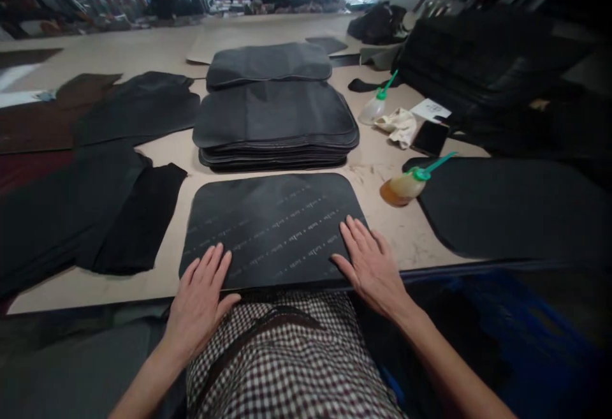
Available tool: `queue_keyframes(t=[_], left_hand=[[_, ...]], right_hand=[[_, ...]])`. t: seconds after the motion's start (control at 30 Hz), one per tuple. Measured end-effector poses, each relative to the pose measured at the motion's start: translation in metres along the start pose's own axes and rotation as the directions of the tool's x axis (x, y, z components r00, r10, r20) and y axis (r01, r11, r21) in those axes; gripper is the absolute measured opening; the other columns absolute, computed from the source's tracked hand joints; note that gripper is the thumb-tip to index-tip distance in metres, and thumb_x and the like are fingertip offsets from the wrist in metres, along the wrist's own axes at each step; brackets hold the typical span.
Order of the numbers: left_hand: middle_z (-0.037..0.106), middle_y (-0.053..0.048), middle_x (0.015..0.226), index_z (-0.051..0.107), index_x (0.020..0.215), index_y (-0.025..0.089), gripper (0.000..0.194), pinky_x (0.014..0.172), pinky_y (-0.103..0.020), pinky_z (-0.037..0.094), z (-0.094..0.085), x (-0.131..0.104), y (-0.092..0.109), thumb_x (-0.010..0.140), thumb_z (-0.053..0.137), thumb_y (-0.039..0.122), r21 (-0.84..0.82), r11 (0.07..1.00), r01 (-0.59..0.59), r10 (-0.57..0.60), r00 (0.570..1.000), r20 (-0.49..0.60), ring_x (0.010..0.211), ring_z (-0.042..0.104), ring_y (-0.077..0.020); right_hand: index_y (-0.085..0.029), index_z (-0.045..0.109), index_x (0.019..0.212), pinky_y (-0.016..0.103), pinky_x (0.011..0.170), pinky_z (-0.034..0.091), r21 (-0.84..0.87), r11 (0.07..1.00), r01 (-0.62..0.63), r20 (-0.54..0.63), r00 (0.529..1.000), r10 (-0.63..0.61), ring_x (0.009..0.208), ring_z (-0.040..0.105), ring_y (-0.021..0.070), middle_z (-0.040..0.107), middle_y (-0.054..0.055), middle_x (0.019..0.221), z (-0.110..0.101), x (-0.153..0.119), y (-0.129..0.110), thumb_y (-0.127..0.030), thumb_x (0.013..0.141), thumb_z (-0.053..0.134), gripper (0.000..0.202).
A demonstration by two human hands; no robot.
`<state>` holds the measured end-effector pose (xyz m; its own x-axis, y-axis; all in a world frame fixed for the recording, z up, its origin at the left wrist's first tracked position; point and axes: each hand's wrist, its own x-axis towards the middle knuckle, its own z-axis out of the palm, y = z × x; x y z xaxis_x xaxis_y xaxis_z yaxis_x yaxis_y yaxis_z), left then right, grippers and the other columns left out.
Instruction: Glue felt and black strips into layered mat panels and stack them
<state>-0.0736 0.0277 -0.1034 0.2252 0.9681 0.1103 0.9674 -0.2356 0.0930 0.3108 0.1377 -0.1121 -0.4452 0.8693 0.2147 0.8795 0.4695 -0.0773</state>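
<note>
On a black cloth piece's (143, 221) right, it lying at nine o'clock, my left hand (198, 298) rests at eight, fingers flat and grasping nothing, on the near-left corner of the printed dark panel (268, 227). The panel lies at the dial's centre, with a stack of dark panels (275, 116) at twelve. At four, my right hand (370, 263) lies unclenched on its right edge. A green-capped bottle (404, 186) tilts at two; a plain dark sheet (507, 208) lies at three.
</note>
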Motion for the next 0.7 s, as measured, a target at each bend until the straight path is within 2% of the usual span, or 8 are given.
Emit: queue_keyframes(t=[0.07,0.13,0.2,0.27,0.37,0.47,0.57,0.7], left_hand=[[0.030,-0.009,0.170,0.009,0.168,0.032,0.080,0.121,-0.060,0.034,-0.005,-0.007,-0.004,0.101,0.046,0.054,-0.019,1.000,0.013,-0.014,1.000,-0.017,0.154,0.035,-0.0331],[0.040,-0.007,0.166,0.029,0.164,0.035,0.066,0.119,-0.059,0.039,-0.012,-0.002,-0.012,0.102,0.045,0.051,-0.051,0.998,0.020,-0.020,1.000,-0.015,0.151,0.042,-0.0319],[0.051,-0.005,0.159,0.050,0.151,0.036,0.050,0.117,-0.054,0.043,-0.023,0.018,-0.028,0.103,0.046,0.050,-0.103,0.994,0.027,-0.028,1.000,-0.010,0.146,0.048,-0.0291],[0.060,-0.006,0.150,0.060,0.139,0.032,0.043,0.116,-0.048,0.045,-0.035,0.052,-0.050,0.103,0.047,0.051,-0.164,0.986,0.039,-0.042,0.999,-0.017,0.139,0.054,-0.0271],[0.064,-0.011,0.139,0.060,0.136,0.025,0.047,0.111,-0.047,0.047,-0.047,0.115,-0.087,0.101,0.050,0.054,-0.202,0.973,0.110,-0.116,0.993,-0.016,0.131,0.058,-0.0292],[0.064,-0.014,0.135,0.061,0.133,0.022,0.052,0.109,-0.047,0.046,-0.048,0.167,-0.116,0.093,0.060,0.055,-0.180,0.961,0.210,-0.196,0.976,0.092,0.130,0.056,-0.0336],[0.063,-0.015,0.132,0.067,0.123,0.021,0.055,0.109,-0.046,0.045,-0.041,0.197,-0.132,0.080,0.074,0.055,-0.177,0.953,0.245,-0.214,0.961,0.177,0.130,0.054,-0.0366],[0.066,-0.017,0.124,0.070,0.112,0.020,0.062,0.103,-0.051,0.046,-0.036,0.213,-0.141,0.062,0.087,0.052,-0.222,0.927,0.301,-0.259,0.945,0.198,0.126,0.056,-0.0421]], right_hand=[[-0.013,0.028,0.164,0.058,0.122,0.029,-0.002,1.000,-0.022,-0.021,1.000,0.022,0.154,0.031,0.0329,0.030,0.017,0.167,0.000,0.000,0.014,-0.052,0.110,0.029,0.067],[-0.014,0.043,0.156,0.058,0.118,0.036,0.005,0.999,-0.035,-0.036,0.999,0.035,0.150,0.037,0.0340,0.039,0.018,0.162,0.000,0.010,0.027,-0.052,0.109,0.030,0.061],[-0.015,0.057,0.143,0.055,0.114,0.043,0.023,0.998,-0.052,-0.056,0.997,0.053,0.145,0.044,0.0347,0.046,0.018,0.157,-0.002,0.031,0.040,-0.051,0.109,0.033,0.055],[-0.015,0.060,0.137,0.051,0.112,0.047,0.046,0.995,-0.084,-0.079,0.993,0.088,0.140,0.050,0.0346,0.049,0.018,0.154,-0.005,0.061,0.051,-0.048,0.108,0.037,0.049],[-0.015,0.054,0.141,0.049,0.106,0.050,0.063,0.981,-0.183,0.010,0.983,0.183,0.135,0.054,0.0353,0.052,0.019,0.151,-0.013,0.111,0.064,-0.042,0.105,0.046,0.046],[-0.016,0.056,0.137,0.048,0.098,0.051,0.054,0.963,-0.265,0.173,0.952,0.252,0.130,0.055,0.0373,0.059,0.019,0.141,-0.019,0.147,0.072,-0.040,0.100,0.059,0.044],[-0.016,0.062,0.128,0.043,0.094,0.050,0.071,0.959,-0.276,0.216,0.943,0.255,0.123,0.059,0.0363,0.062,0.019,0.132,-0.022,0.165,0.078,-0.037,0.094,0.070,0.041],[-0.017,0.067,0.120,0.040,0.089,0.049,0.126,0.941,-0.315,0.283,0.920,0.270,0.117,0.063,0.0357,0.065,0.017,0.128,-0.027,0.176,0.084,-0.037,0.086,0.078,0.041]])
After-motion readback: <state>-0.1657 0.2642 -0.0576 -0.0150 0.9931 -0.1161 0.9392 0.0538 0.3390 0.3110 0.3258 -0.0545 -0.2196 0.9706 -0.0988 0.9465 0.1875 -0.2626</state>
